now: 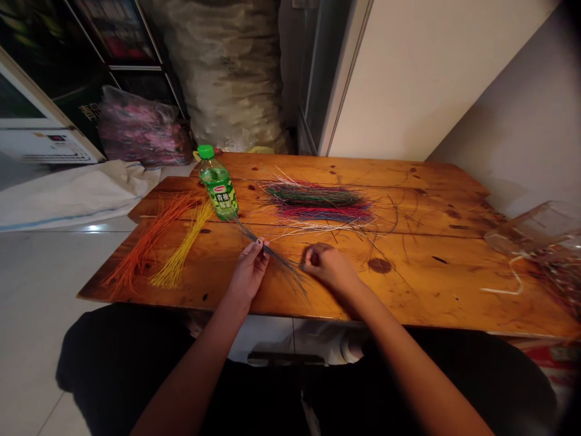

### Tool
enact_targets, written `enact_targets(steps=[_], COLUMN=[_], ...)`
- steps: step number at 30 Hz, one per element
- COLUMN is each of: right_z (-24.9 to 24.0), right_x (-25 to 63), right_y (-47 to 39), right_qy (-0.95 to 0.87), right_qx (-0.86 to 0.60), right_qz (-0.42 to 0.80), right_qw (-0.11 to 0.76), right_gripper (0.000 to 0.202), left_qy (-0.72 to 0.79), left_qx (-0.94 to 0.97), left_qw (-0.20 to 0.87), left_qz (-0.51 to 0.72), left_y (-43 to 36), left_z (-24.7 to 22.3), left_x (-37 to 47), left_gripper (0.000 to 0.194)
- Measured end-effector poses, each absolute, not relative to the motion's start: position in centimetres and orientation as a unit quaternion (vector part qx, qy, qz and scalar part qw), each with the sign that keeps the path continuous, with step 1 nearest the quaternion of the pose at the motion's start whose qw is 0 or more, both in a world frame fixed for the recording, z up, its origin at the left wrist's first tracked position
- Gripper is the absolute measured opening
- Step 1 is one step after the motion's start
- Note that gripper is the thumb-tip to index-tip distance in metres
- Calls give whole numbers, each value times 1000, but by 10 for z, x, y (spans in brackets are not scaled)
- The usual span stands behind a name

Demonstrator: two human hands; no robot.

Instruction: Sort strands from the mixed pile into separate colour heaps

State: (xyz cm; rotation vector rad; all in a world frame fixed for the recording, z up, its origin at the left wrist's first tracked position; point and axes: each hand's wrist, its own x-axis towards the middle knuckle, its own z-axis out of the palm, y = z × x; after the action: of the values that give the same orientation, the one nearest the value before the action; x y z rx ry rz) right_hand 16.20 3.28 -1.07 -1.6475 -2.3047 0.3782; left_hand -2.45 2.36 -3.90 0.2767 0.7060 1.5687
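Probably to keep the thin grey wiry strands (284, 261) together, the left hand (249, 266) pinches them, fingers closed, near the frame's centre — the right hand (334, 269) curls beside their fanned lower ends, its hold unclear — with long orange strands (157, 236) kept apart at left, perhaps by colour.

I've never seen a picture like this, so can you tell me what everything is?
There's no robot here! A person wears a camera on their head, and this one picture looks forward and down at their own bare hands. The left hand holds a bundle of gray strands. The right hand is near their ends; I can't tell if it pinches one. On the wooden table lie orange strands, yellow strands and a colorful pile. A green bottle stands there too.
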Motion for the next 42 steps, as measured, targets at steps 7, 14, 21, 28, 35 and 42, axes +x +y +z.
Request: enact_targets(steps=[7,14,21,28,35,42], right_z=[2,19,15,2,-2,-6], right_x=[190,190,152,140,137,132], right_y=[48,41,26,22,18,14], right_qy=[-742,-647,-607,-623,-670,-723], right_qx=[-590,-534,-475,-469,-485,-484], right_qz=[210,396,497,486,388,264], right_qw=[238,374,398,395,407,416], right_gripper=[14,17,17,15,12,6], left_qy=[333,344,365,381,382,371], left_qx=[126,187,294,345,342,320], left_qw=[644,651,643,624,626,633], left_qz=[677,650,606,589,587,598], left_y=[22,18,10,9,10,10], left_z=[-34,-32,-34,-39,-43,-41], left_x=[-21,-16,-3,5,5,7], left_gripper=[7,9,6,11,15,16])
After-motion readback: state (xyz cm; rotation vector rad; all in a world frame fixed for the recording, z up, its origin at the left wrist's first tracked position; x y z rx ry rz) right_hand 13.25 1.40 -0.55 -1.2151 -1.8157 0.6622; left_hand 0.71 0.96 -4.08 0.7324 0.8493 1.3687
